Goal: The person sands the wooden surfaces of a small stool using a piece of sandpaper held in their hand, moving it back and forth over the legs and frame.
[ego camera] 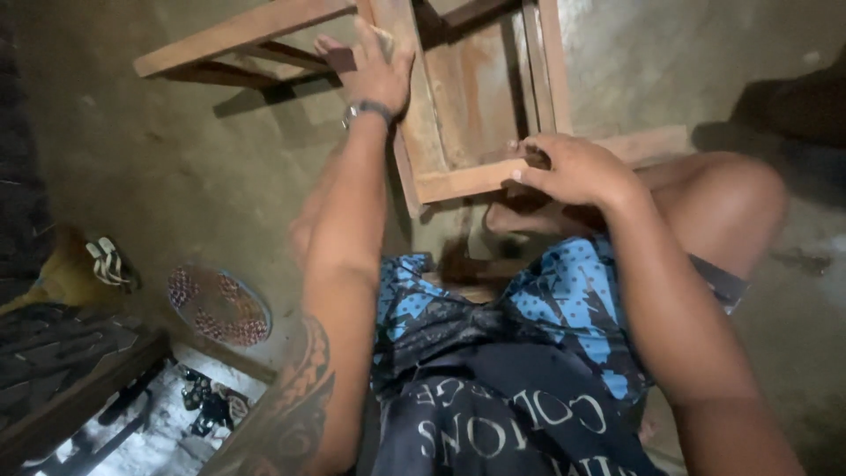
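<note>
On rough concrete floor [176,159], flat-railed wooden frame [467,97], both hands [379,75] gripping

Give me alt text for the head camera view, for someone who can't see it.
A seated person's left hand and right hand rest on an overturned brown wooden frame on a concrete floor, a woven round mat lying to the left.

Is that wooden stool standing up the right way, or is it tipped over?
Tipped over. The wooden stool lies on its side on the floor, legs pointing sideways. The left hand and right hand grip its frame.
</note>
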